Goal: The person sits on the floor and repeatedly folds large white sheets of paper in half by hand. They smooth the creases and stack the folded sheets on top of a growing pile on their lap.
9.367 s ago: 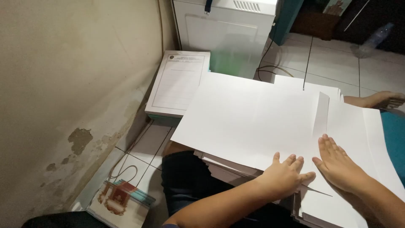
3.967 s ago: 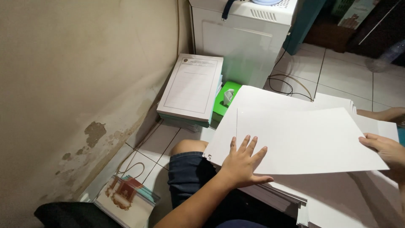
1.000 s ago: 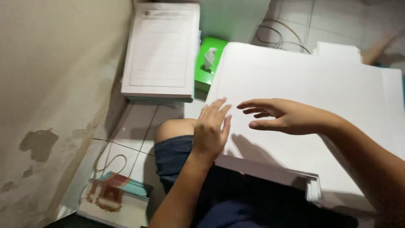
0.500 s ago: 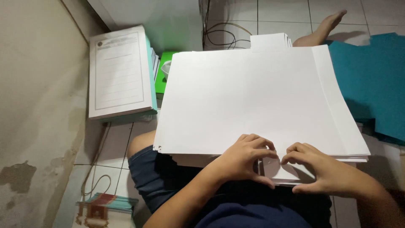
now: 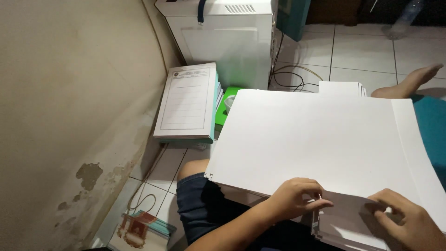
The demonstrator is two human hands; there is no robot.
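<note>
The left hand is curled at the near edge of the white paper stack, with its fingers pinched on the corner of a sheet. The right hand lies close beside it, half closed, its fingertips pressing on the edge of the lower sheets that stick out from under the stack. Both hands hold paper only; no tool is visible. The stack rests across the person's lap, above the dark shorts, and it reaches far to the right.

I judge that the step in hand is separating or lining up sheets at this near edge. The next move seems to need a careful grip of thumb and finger, so that only one sheet lifts and the others stay flat under the right hand.

Further out, a pile of printed forms sits on the tiled floor by the stained wall, with a green box just beside it. Behind these stands a white machine, and cables lie on the tiles near it. A bare foot shows beyond the far corner of the stack, and a teal sheet lies at the right. Nothing blocks the hands, but the wide stack overhangs the lap and could slide.
</note>
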